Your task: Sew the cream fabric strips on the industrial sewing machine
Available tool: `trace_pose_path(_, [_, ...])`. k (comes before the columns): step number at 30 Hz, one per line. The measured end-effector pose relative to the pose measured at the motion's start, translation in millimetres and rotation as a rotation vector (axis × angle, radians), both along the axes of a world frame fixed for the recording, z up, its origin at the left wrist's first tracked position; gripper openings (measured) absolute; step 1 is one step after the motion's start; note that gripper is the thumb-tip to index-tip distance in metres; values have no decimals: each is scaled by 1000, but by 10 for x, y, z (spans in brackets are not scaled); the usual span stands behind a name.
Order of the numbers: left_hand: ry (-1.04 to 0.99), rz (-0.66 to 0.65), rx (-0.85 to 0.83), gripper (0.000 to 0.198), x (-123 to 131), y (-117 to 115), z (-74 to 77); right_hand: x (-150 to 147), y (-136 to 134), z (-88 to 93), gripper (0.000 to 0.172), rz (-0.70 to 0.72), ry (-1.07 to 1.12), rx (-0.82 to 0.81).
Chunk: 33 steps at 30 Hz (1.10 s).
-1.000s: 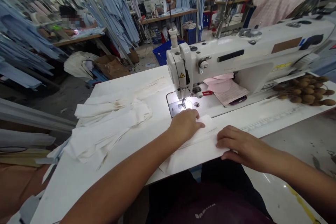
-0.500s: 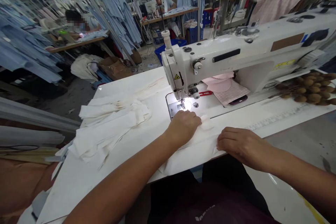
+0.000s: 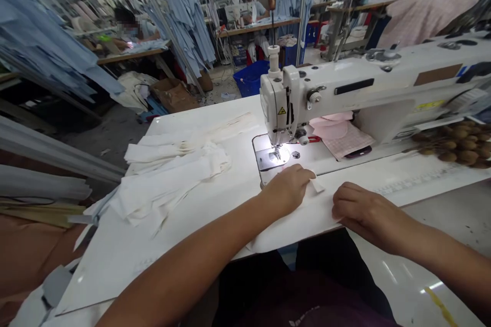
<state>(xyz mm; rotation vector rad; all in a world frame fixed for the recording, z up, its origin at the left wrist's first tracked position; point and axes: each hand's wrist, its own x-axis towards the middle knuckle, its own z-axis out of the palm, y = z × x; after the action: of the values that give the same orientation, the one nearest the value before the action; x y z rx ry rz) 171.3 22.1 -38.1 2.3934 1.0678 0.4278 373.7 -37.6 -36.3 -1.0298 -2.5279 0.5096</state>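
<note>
Sewing-floor racks of pale blue cloth (image 3: 184,15) crowd the far side of my view, with a co-worker (image 3: 132,25) bent over a bench among them. Closer in, on the white worktop (image 3: 115,276), my attention sits on a flat piece of white cloth (image 3: 291,227) that reaches the front edge. Its far end lies just short of the steel needle plate (image 3: 272,159), and a small folded tab (image 3: 316,186) pokes out past my left hand (image 3: 289,191). That hand lies palm down on the cloth, fingertips close to the plate. My right hand (image 3: 366,209) rests on the cloth's right end, fingers lightly curled. The two are apart, pressing from above, neither clamped on anything.

Over the plate stands the presser foot (image 3: 276,155) of a white lockstitch sewing machine (image 3: 330,84). Left of my cloth, a loose heap of creased, soft white fabric strips (image 3: 169,184) leaves a smooth bare stretch of worktop nearer me. Behind the needle lie pink fabric pieces (image 3: 328,127) on grid-checked cloth (image 3: 347,142), touching a dark phone (image 3: 358,152). A bunch of rough brown longans (image 3: 462,148) sits further right, and a ruler strip (image 3: 418,181) runs along the front edge. Past the far edge, a blue plastic crate (image 3: 251,77) stands on the floor.
</note>
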Motion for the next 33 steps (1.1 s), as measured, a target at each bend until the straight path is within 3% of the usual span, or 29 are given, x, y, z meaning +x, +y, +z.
trace_pose_path(5, [-111,86,-125,19,-10,33,104,-13,65,117,18,-47,73,-115])
trace_pose_path(10, [-271,177,-175,16,-53,-30,215,-209,200,182,18,-80,207,-23])
trace_pose_path(13, [-331,225,-203,19,-105,-90,231,-356,282,160,11,-189,312,-24])
trace_pose_path(18, [-385,231,-187,19,-175,-145,194,-448,341,101,29,-297,423,-179])
trace_pose_path(22, [-390,195,-149,21,-183,-151,172,-427,367,71,32,-336,451,-226])
trace_pose_path(26, [-408,176,-159,24,-181,-155,178,-415,395,55,18,-324,436,-194])
trace_pose_path(33, [-298,269,-206,14,-199,-175,187,-442,412,30,18,-242,362,-45])
